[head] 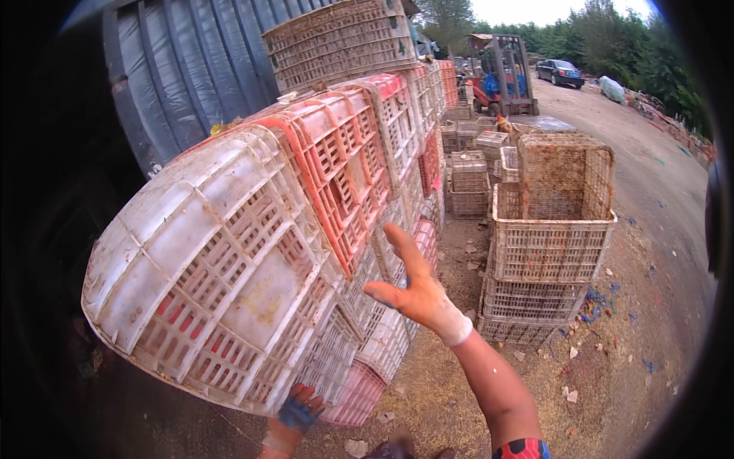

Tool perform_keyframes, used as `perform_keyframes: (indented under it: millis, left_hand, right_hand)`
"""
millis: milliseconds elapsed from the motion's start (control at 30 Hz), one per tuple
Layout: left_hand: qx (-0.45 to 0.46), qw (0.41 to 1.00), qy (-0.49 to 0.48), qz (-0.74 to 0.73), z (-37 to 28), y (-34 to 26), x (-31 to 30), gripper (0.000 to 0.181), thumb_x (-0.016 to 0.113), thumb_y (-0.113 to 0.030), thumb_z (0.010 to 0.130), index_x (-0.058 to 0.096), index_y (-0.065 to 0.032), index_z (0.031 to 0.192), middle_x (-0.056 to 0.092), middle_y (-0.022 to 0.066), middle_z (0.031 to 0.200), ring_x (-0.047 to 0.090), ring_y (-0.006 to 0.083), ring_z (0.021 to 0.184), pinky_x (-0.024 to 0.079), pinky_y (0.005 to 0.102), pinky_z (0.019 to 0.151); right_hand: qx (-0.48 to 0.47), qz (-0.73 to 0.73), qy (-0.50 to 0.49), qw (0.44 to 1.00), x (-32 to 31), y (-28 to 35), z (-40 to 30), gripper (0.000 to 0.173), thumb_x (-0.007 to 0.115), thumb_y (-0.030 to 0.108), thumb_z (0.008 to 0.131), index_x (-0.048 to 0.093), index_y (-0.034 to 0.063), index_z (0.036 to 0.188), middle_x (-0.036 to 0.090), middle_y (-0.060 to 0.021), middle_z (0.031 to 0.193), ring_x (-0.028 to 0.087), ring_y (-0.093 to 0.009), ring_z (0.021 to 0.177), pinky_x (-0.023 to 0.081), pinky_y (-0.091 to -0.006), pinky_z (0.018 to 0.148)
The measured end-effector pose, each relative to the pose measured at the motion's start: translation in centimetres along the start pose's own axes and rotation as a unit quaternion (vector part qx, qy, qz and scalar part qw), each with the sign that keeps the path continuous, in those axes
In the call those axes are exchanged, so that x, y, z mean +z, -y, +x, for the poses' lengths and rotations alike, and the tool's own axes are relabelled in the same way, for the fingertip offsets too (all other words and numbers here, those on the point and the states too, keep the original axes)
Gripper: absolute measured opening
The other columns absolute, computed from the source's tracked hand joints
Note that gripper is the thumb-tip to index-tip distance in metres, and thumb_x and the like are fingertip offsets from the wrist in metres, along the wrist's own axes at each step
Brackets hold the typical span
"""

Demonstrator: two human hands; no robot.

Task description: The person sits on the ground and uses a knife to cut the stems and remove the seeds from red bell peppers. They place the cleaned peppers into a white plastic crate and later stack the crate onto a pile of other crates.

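A dirty white plastic crate (264, 292) lies on its side at the near end of a tall crate stack, its slatted face towards me. Low in the view, my left hand (299, 406) in a blue-stained work glove is at the crate's lower edge; its fingers are bent against the slats, and whether they grip cannot be seen. My right hand (417, 290), in an orange-stained glove with a white cuff, is raised in front of the stack. Its thumb and fingers are spread with nothing between them. Beside the white crate is an orange-red crate (344, 166).
Right of me stand nested dirty crates (550, 249), one upright on top. Further off are more crates (469, 178), a chicken (504, 123), a red forklift (504, 80) and a dark car (560, 73). A corrugated metal wall (195, 69) rises behind the stack. Blue scraps (596, 301) litter the ground.
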State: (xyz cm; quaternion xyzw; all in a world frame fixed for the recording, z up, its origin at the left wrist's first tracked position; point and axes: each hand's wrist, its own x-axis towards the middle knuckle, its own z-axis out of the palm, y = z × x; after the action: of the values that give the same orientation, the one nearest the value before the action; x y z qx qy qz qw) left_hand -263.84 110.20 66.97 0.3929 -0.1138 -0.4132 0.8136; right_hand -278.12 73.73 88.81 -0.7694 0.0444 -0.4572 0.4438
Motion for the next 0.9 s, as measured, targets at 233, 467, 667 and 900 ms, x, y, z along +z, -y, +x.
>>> perform_keyframes:
  millis: [233, 467, 667, 900]
  left_hand:
    - [0.094, 0.99, -0.081, -0.065, -2.9, -3.6, 4.2, 0.08, 0.038, -0.07, 0.089, 0.039, -0.0124, 0.145, 0.047, 0.0153, 0.142, 0.05, 0.0424, 0.121, 0.037, 0.0605, 0.103]
    - [0.21, 0.974, -0.083, 0.017, -2.5, -8.7, 7.9, 0.075, 0.042, -0.066, 0.091, 0.037, -0.0149, 0.146, 0.044, 0.0101, 0.145, 0.049, 0.0315, 0.127, 0.042, 0.0506, 0.106]
    - [0.235, 0.968, -0.083, 0.016, -4.9, -11.4, 5.8, 0.075, 0.042, -0.066, 0.091, 0.038, -0.0149, 0.145, 0.044, 0.0101, 0.144, 0.049, 0.0314, 0.127, 0.042, 0.0506, 0.106]
    - [0.247, 0.966, -0.079, 0.011, -10.3, -12.2, 2.8, 0.074, 0.042, -0.065, 0.091, 0.038, -0.0149, 0.145, 0.045, 0.0101, 0.144, 0.049, 0.0314, 0.127, 0.042, 0.0506, 0.106]
  right_hand:
    - [-0.086, -0.083, -0.087, 0.989, 8.2, 0.1, 8.5, 0.097, 0.081, 0.043, 0.068, 0.033, -0.0028, 0.139, 0.038, -0.0224, 0.135, 0.037, -0.038, 0.128, 0.034, -0.0451, 0.108]
    - [-0.063, 0.116, -0.108, 0.985, 9.9, -0.1, 9.7, 0.106, 0.085, 0.018, 0.063, 0.018, 0.0014, 0.144, 0.049, -0.0161, 0.12, 0.053, -0.025, 0.111, 0.044, -0.0386, 0.096]
    - [-0.143, 0.025, -0.108, 0.983, 12.6, 5.9, 6.0, 0.102, 0.077, 0.012, 0.064, 0.02, 0.0042, 0.149, 0.041, -0.0179, 0.139, 0.049, -0.026, 0.123, 0.041, -0.0378, 0.103]
    - [-0.224, 0.024, -0.082, 0.971, 14.9, 10.7, 1.6, 0.101, 0.075, 0.013, 0.063, 0.022, -0.003, 0.148, 0.038, -0.0239, 0.142, 0.041, -0.035, 0.131, 0.035, -0.041, 0.108]
